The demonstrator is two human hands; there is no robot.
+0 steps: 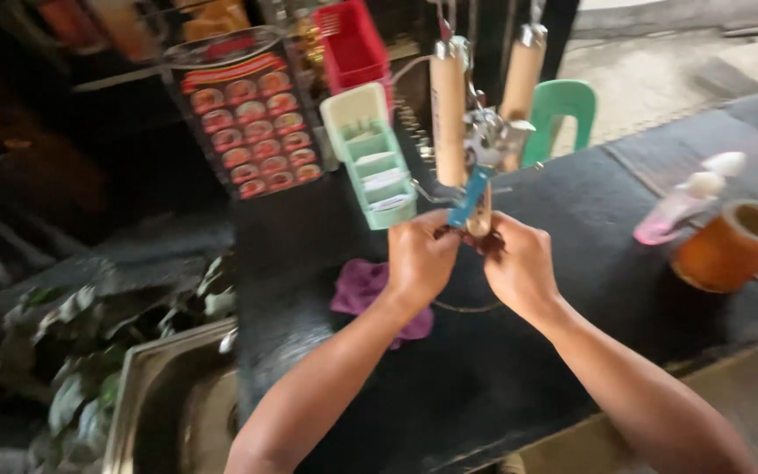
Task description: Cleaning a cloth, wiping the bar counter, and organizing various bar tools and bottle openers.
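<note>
Both hands meet over the dark surface point(572, 228), pinching a small dark reddish-brown item point(484, 239) between their fingertips. The left hand point(421, 260) and right hand point(519, 267) each have a narrow grip closed on it, equally near. It sits just below a hanging blue-handled tool point(470, 197), whose long axis runs steeply upward. What the item is cannot be made out; fingers hide most of it
</note>
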